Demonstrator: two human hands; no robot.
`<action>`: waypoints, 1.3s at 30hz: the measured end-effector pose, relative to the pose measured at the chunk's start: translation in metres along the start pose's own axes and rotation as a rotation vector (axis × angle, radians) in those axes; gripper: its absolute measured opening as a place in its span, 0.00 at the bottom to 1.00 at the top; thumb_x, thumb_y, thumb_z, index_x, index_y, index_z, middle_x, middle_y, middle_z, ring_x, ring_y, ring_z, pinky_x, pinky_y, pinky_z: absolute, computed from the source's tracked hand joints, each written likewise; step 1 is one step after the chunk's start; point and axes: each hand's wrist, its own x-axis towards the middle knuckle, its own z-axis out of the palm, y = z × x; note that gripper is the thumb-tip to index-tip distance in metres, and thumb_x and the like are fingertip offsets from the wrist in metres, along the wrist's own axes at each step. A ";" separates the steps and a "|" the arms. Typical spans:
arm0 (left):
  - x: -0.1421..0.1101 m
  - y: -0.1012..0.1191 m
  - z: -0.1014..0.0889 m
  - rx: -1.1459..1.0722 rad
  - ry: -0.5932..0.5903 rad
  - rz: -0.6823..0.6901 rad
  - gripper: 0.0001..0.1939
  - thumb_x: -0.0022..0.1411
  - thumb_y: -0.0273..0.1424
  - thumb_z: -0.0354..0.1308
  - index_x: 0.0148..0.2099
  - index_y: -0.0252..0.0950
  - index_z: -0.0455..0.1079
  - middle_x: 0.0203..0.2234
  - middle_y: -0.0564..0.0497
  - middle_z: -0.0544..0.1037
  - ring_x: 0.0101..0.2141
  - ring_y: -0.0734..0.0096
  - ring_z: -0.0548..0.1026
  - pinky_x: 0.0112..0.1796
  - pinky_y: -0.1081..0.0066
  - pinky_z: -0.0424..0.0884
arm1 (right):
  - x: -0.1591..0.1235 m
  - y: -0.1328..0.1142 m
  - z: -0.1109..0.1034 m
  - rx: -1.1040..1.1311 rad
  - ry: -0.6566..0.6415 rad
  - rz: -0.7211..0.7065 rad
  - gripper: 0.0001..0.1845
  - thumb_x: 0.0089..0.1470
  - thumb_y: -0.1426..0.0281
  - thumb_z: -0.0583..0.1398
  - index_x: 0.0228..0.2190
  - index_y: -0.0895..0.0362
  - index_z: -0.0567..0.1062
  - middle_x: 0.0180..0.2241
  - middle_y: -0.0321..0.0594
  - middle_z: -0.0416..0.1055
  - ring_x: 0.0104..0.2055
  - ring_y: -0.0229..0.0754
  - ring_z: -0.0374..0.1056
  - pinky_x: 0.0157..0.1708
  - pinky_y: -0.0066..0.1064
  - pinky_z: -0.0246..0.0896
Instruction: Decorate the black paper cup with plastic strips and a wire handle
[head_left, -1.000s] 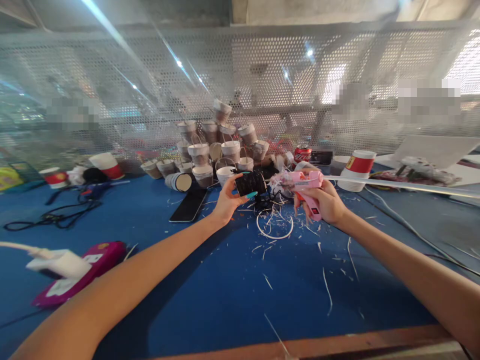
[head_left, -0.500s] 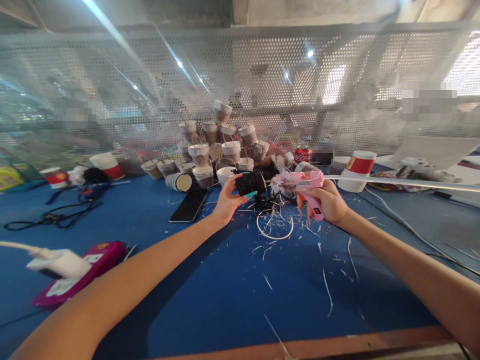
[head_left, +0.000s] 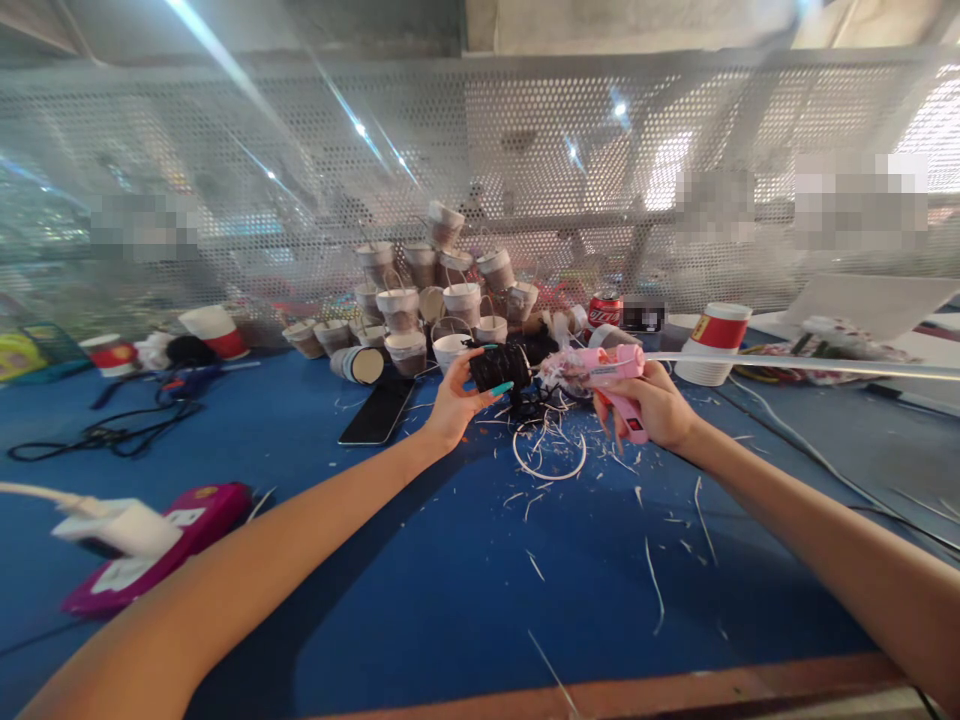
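Observation:
My left hand [head_left: 457,400] pinches a small cup wrapped in black cord [head_left: 501,367], held on its side above the blue table [head_left: 420,560]. My right hand [head_left: 654,405] grips a pink glue gun [head_left: 611,372] whose nozzle points left at the wrapped cup. A long clear glue stick [head_left: 795,366] sticks out of the gun's back to the right. Loose black cord [head_left: 529,403] hangs below the cup. A white ring of strip [head_left: 550,452] and scattered white shavings lie under both hands.
A pile of small paper-cup baskets [head_left: 431,295] stands behind the hands, before a perforated metal screen [head_left: 525,170]. A black phone [head_left: 377,410], a soda can [head_left: 604,308], red-banded cups [head_left: 718,340], a blue glue gun with cable [head_left: 161,390] and a magenta device [head_left: 161,545] lie around.
The pink glue gun's nozzle has shifted slightly left, closer to the wrapped cup. The left hand has stayed in place.

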 end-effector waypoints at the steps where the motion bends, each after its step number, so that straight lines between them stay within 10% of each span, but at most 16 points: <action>1: 0.000 0.000 0.000 -0.005 0.003 -0.004 0.31 0.39 0.21 0.68 0.47 0.44 0.66 0.42 0.53 0.71 0.39 0.67 0.74 0.41 0.62 0.73 | 0.000 0.000 0.000 0.001 -0.004 0.002 0.12 0.43 0.63 0.57 0.16 0.58 0.68 0.13 0.38 0.67 0.08 0.35 0.59 0.05 0.26 0.53; 17: 0.000 0.000 -0.001 -0.019 0.002 -0.008 0.31 0.39 0.22 0.69 0.47 0.44 0.66 0.43 0.53 0.70 0.38 0.67 0.74 0.41 0.61 0.73 | 0.000 -0.001 0.000 -0.021 -0.054 0.023 0.17 0.46 0.62 0.57 0.12 0.57 0.66 0.10 0.35 0.63 0.09 0.33 0.59 0.07 0.24 0.54; 32: 0.001 -0.001 -0.002 -0.006 -0.022 -0.017 0.32 0.39 0.19 0.68 0.47 0.43 0.67 0.41 0.53 0.71 0.36 0.69 0.74 0.42 0.59 0.74 | -0.002 -0.004 0.001 -0.005 0.077 -0.109 0.16 0.43 0.58 0.58 0.32 0.55 0.66 0.18 0.35 0.69 0.10 0.35 0.58 0.08 0.28 0.52; 39: 0.002 -0.001 -0.004 -0.062 0.026 -0.032 0.32 0.40 0.21 0.68 0.48 0.45 0.65 0.41 0.54 0.71 0.36 0.68 0.76 0.39 0.63 0.74 | -0.001 -0.016 -0.010 -0.912 0.504 -0.066 0.27 0.47 0.60 0.58 0.46 0.63 0.60 0.24 0.48 0.71 0.22 0.47 0.68 0.20 0.35 0.58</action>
